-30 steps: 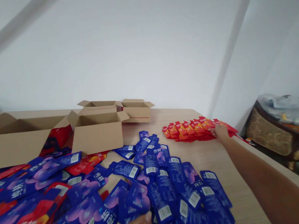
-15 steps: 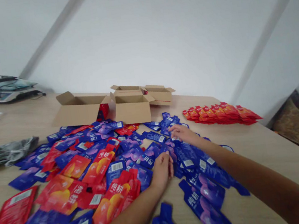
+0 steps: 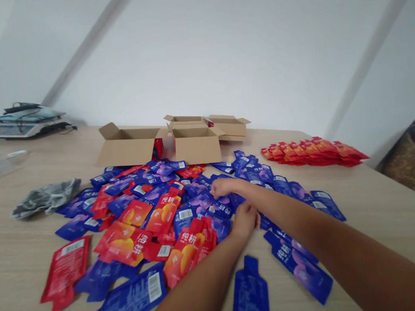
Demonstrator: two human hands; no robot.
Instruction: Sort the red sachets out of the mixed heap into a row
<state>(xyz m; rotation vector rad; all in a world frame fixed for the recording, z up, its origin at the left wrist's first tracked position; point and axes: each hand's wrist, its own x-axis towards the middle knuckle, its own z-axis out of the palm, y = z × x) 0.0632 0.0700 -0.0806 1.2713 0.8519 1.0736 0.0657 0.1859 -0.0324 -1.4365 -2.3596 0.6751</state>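
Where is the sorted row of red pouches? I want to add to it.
In the head view, the row of red pouches lies far right on the wooden table, right of the cardboard boxes, beyond the blue pouches.

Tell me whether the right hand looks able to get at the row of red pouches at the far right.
Probably yes: the right hand rests on the blue pouches, and only bare table separates it from the red row.

Bright even light, soft shadows, edges warped.

Pouches (image 3: pixel 185 216) spread on table (image 3: pixel 381 233), boxes (image 3: pixel 174 142) behind, stacked row (image 3: pixel 313 153) right
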